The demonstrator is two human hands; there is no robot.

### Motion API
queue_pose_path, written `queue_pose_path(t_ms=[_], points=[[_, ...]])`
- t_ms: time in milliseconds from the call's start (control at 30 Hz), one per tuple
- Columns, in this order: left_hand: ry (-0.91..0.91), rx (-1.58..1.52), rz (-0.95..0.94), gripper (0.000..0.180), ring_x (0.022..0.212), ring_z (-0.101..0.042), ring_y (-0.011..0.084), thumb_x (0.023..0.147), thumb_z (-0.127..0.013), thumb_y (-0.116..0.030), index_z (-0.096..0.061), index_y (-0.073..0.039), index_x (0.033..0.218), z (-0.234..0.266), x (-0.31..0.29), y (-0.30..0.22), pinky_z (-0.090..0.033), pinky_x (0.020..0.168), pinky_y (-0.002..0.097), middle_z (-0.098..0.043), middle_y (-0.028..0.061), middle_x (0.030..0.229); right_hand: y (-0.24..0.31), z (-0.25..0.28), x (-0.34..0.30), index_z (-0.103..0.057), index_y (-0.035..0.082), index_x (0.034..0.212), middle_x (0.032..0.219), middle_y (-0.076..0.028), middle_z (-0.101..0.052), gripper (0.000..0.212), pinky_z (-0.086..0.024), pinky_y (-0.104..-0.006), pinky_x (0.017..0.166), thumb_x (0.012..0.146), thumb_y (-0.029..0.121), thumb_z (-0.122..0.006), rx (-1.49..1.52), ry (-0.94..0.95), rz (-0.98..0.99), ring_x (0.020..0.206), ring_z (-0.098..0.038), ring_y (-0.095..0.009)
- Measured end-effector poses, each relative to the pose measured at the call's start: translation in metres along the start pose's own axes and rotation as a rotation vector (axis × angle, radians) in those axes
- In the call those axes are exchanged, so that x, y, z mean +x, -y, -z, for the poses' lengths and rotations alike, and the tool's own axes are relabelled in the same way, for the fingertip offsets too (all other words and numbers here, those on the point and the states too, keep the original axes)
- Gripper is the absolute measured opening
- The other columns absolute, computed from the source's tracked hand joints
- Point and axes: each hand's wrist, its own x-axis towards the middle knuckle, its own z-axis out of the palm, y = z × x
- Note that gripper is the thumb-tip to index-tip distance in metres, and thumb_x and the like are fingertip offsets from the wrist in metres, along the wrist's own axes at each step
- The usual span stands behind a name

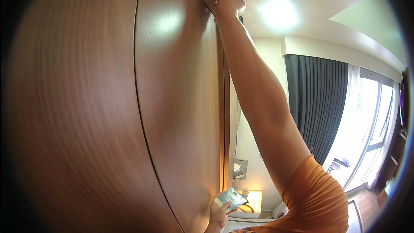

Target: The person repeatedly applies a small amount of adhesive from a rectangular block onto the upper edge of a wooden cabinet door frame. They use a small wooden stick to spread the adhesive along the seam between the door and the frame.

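My right arm, in an orange sleeve [319,196], stretches up to the top of a tall brown wood-grain cabinet [181,95]. At its upper edge my right hand [228,4] is closed, fingers bent against the trim; whether a small thing sits in them is hidden. Low down beside the cabinet front, my left hand [218,214] grips a flat rectangular object [233,199]. Its face is shiny and pale blue-green, with a cream strip at one side and a dark edge. The thumb lies across that face.
A narrow dark gap [137,69] runs down the cabinet front. Behind my arm, a dark grey curtain [317,103] hangs beside a bright window [366,121]. A lit bedside shelf [255,199] holds a small bottle. A ceiling light [279,14] glows overhead.
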Motion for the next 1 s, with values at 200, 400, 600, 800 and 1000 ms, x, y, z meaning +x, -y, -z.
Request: queue_pose_path(t_ms=[200,400,600,800,1000], points=[[0.038,-0.007,0.006,0.057,0.111,-0.073,0.0299,0.094,-0.058,0.01,-0.045,-0.002,0.149,0.0,-0.002,-0.007,-0.069,0.085,0.0459,-0.065,0.0166,0.132,-0.017,-0.002,0.007,-0.075,-0.003,0.099,0.091,-0.017,-0.075,0.031,-0.061,-0.04,0.072,0.075,0.012,-0.085,0.129,-0.144,-0.002,0.079,-0.072,-0.026],[0.045,-0.008,0.008,0.057,0.112,-0.073,0.0297,0.095,-0.059,0.01,-0.045,-0.001,0.149,0.0,-0.002,-0.007,-0.069,0.085,0.0456,-0.065,0.0169,0.132,-0.021,-0.014,0.023,-0.072,-0.001,0.1,0.085,-0.012,-0.071,0.027,-0.055,-0.0365,0.057,0.08,0.011,-0.083,0.212,-0.149,0.019,0.07,-0.067,-0.021],[0.009,0.026,-0.006,0.058,0.112,-0.073,0.0301,0.095,-0.059,0.009,-0.044,-0.001,0.15,-0.003,-0.002,-0.005,-0.069,0.085,0.0458,-0.065,0.017,0.133,-0.011,-0.02,0.023,-0.07,0.002,0.1,0.083,-0.01,-0.07,0.025,-0.05,-0.0377,0.048,0.082,0.013,-0.084,0.187,-0.147,0.018,0.065,-0.064,-0.02],[-0.005,0.025,-0.01,0.057,0.113,-0.073,0.0303,0.095,-0.06,0.009,-0.045,-0.001,0.149,-0.007,-0.004,-0.007,-0.069,0.085,0.0459,-0.065,0.0168,0.132,-0.005,-0.026,0.021,-0.069,0.002,0.099,0.085,-0.01,-0.07,0.028,-0.05,-0.0419,0.048,0.081,0.016,-0.085,0.191,-0.183,-0.001,0.07,-0.065,-0.023],[0.013,0.011,-0.031,0.056,0.111,-0.074,0.03,0.095,-0.06,0.009,-0.045,0.0,0.148,-0.005,-0.004,-0.006,-0.069,0.084,0.0456,-0.065,0.0169,0.132,0.005,-0.027,0.015,-0.07,0.001,0.097,0.094,-0.013,-0.071,0.028,-0.058,-0.0431,0.058,0.077,0.013,-0.086,0.222,-0.209,-0.069,0.075,-0.068,-0.025]])
